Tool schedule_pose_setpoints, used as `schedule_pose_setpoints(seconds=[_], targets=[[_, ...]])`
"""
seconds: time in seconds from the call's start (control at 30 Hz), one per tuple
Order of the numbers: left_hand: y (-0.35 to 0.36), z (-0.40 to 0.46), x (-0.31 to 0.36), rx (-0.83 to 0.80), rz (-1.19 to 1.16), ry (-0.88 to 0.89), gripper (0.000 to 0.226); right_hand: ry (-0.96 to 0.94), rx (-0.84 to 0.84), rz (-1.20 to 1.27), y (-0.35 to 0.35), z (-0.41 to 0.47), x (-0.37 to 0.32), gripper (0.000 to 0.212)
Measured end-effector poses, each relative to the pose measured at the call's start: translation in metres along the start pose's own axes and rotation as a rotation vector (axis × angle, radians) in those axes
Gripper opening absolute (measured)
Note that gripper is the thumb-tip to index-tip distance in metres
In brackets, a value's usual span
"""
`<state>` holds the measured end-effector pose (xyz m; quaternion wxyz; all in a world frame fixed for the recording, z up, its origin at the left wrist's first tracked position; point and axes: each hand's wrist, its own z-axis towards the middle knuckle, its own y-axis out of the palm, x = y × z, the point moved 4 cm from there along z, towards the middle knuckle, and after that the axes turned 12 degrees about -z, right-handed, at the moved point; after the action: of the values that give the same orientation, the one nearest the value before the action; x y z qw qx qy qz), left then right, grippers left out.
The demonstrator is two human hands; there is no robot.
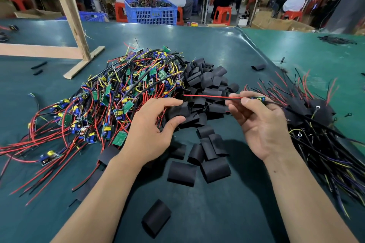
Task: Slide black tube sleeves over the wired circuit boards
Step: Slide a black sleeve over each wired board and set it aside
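the left hand sat just left of centre, its thumb and forefinger closed in a pinch on a black sleeve at the near edge of the sleeve pile. the right hand was at about 3 o'clock from it, palm turned toward the camera, its grip closed with thumb and fingertips pressed on the wires of a small circuit board. the board stuck out past the fingers toward 2 o'clock, edge on. its red wire ran straight out toward 9 o'clock above the left hand's fingers, and a thin black wire curved below it.

the green tabletop carried a big tangle of boards with red, black and yellow wires at 10 o'clock from the hands. the heap of loose black sleeves lay at 12 o'clock, touching that tangle, and more sleeves were scattered toward 6 o'clock, one lying alone near the bottom edge. at 3 to 4 o'clock was a pile of sleeved boards, wires fanning outward. a wooden frame stood at 10 o'clock farther back, and a blue crate stood beyond the tabletop at 12 o'clock.
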<state>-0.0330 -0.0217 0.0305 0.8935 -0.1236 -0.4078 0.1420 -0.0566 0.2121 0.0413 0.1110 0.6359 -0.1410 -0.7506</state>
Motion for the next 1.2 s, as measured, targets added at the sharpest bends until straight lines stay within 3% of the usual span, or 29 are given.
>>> schedule_pose_setpoints(seconds=[0.17, 0.33, 0.9, 1.2], targets=[[-0.001, 0.000, -0.003, 0.024, -0.003, -0.035, 0.029, 0.000, 0.004, 0.045, 0.003, -0.001, -0.002, 0.010], [0.002, -0.001, 0.000, 0.004, -0.032, -0.039, 0.029, 0.075, 0.104, 0.191, -0.004, 0.001, 0.000, 0.007], [-0.004, 0.002, 0.010, 0.214, 0.036, 0.119, 0.030, 0.052, 0.088, 0.003, 0.009, -0.003, 0.009, 0.008], [-0.004, 0.001, 0.008, 0.245, 0.075, 0.173, 0.028, 0.139, 0.101, -0.040, 0.008, -0.005, 0.014, 0.008]])
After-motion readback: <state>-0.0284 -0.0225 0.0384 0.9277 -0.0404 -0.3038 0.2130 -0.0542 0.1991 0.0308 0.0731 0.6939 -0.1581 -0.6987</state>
